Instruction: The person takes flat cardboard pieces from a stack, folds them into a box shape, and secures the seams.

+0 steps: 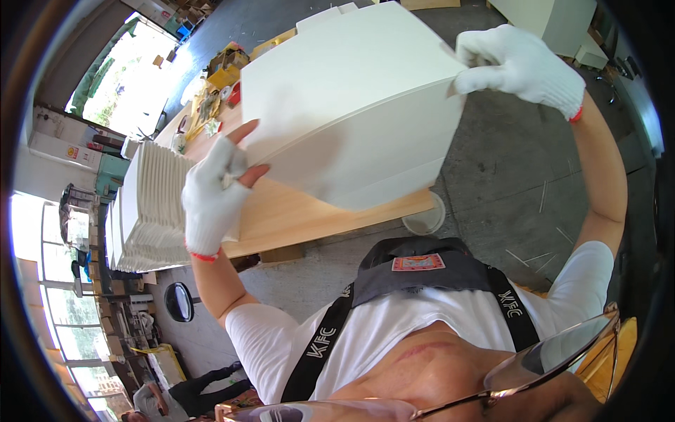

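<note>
A white stack [158, 204] rests on my wooden surface [316, 221], clutter [209, 105] lining its far end; a pale bucket [423, 224] stands on the floor [506, 190].

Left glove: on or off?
On. The white glove covers the left hand down to its red-edged cuff, though two bare fingertips poke out by the white board.

Daylight blown out at doorway [130, 74] upper left, windows [67, 281] lower left. Floor [204, 42] glare beside doorway. Soft shadows on board [358, 70], upper center. Fisheye bend, black vignette at rim.
</note>
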Motion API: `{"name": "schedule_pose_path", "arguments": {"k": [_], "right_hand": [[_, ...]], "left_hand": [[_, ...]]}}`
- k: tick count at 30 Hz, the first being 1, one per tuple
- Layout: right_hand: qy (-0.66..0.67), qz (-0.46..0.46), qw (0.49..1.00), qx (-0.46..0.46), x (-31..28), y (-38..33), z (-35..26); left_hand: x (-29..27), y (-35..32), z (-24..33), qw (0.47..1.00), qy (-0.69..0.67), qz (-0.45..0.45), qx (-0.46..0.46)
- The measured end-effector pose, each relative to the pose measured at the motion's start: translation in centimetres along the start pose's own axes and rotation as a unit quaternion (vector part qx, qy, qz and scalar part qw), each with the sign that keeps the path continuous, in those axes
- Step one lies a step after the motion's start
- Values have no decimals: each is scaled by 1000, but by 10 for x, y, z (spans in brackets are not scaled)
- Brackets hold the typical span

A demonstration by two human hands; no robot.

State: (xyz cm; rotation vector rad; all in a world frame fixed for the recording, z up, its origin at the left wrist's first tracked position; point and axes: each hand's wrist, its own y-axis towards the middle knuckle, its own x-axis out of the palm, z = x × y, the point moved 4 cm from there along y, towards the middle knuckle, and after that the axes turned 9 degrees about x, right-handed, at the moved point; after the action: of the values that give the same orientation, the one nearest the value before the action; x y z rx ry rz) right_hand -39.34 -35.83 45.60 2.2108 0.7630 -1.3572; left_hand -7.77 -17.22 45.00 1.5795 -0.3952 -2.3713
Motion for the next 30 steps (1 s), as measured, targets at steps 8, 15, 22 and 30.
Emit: {"name": "schedule_pose_path", "arguments": {"k": [8, 15, 22, 30], "right_hand": [[-47, -25, 997, -64, -10, 5, 7], [-5, -27, 998, -54, -3, 7, 9], [22, 21, 998, -54, 2, -1, 8], [131, -20, 991, 36, 8, -7, 0]], "left_hand": [[2, -2, 7, 997, -35, 20, -65], [-54, 57, -12, 993, -33, 113, -5], [12, 168, -32, 985, 122, -107, -61], [41, 185, -50, 967, 184, -173, 11]]}}
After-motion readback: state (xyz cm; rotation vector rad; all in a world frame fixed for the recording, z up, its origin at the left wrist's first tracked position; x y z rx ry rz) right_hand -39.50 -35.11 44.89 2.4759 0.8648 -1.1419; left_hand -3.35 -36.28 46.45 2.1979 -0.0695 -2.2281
